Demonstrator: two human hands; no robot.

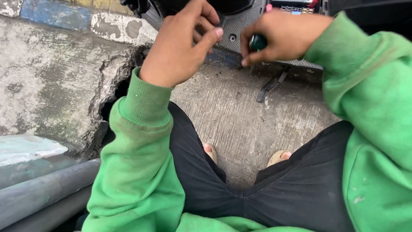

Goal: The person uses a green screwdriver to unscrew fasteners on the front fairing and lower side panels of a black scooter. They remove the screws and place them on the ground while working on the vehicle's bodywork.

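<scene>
My right hand [283, 36] is closed around a tool with a dark green handle [258, 42], its tip hidden against the grey perforated panel [240, 30] of a scooter at the top of the view. My left hand [182, 43] hovers just left of it, thumb and fingers curled and pinched close together near the panel's edge; whether it holds anything small I cannot tell. Both arms wear green sleeves. I am squatting, with black trousers and sandalled feet [210, 152] below.
A black kickstand [269, 86] reaches down onto the rough concrete floor [240, 120]. A cracked, broken kerb [107, 90] lies at the left. Two grey pipes [43, 193] run along the bottom left corner.
</scene>
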